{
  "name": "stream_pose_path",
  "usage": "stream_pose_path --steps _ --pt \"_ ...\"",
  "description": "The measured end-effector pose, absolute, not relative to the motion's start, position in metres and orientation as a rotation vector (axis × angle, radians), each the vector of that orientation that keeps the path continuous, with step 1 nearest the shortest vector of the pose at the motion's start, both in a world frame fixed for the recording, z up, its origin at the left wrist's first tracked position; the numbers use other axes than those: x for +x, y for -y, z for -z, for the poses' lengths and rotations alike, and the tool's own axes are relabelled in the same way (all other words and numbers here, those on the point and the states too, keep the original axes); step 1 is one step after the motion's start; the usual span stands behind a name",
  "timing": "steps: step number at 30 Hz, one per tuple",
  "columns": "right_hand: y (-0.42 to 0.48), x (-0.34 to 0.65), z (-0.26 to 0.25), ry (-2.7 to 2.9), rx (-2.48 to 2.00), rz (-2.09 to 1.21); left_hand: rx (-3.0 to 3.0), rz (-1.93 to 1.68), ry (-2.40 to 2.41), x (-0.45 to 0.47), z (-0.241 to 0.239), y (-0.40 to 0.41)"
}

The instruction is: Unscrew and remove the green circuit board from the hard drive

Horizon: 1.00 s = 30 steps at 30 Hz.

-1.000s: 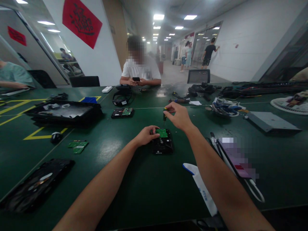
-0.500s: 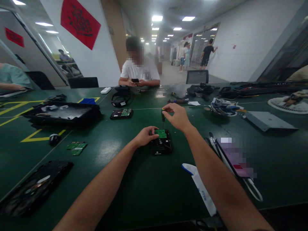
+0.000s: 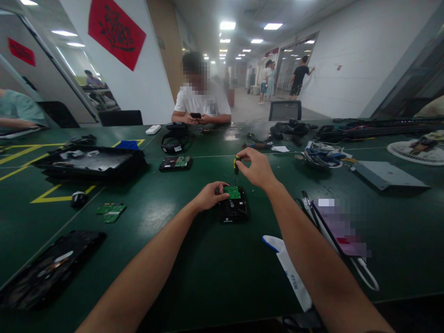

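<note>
A black hard drive (image 3: 233, 211) with a small green circuit board (image 3: 232, 192) on top lies on the dark green table in front of me. My left hand (image 3: 209, 195) grips the drive's far left corner, fingers curled on it. My right hand (image 3: 257, 168) is closed round the handle of a small screwdriver (image 3: 236, 167) held upright, its tip down at the far edge of the green board.
A second hard drive (image 3: 175, 163) lies further back, beside a black tray (image 3: 90, 163). Loose green boards (image 3: 111, 212) and another black case (image 3: 48, 268) lie at my left. A white glove (image 3: 287, 270) and a pixelated flat item (image 3: 342, 226) lie right. A person with a phone sits opposite.
My right hand has turned the screwdriver slightly in place; the view shifted a little. Left hand and drive stay put.
</note>
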State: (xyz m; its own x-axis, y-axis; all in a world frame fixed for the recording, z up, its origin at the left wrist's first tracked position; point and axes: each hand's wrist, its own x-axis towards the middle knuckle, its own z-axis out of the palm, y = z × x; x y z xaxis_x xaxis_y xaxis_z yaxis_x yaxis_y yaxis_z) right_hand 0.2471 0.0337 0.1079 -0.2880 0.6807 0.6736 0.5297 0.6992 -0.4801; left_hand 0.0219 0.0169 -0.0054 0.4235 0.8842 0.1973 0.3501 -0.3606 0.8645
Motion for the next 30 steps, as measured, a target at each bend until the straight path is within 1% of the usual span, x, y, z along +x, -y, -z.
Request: stream_pose_path --steps 4,10,15,23,30 --pt "-0.0341 0.2474 -0.1076 1.948 -0.951 -0.235 1.899 -0.889 -1.019 0.0217 0.0059 -0.0175" --pt "-0.0326 0.2476 -0.1092 1.984 -0.96 -0.182 1.901 -0.88 -1.032 0.0213 0.0058 -0.0172" --pt "-0.0317 0.247 -0.1094 1.944 -0.961 -0.233 1.897 -0.872 -1.03 0.021 0.0047 -0.0165" --pt "-0.0336 0.248 -0.1094 1.965 -0.971 -0.17 1.897 -0.862 -1.048 0.0218 0.0018 -0.0153" --pt "-0.0328 0.2463 -0.1097 1.938 -0.997 -0.227 1.909 -0.873 -1.058 0.0211 0.0042 -0.0171"
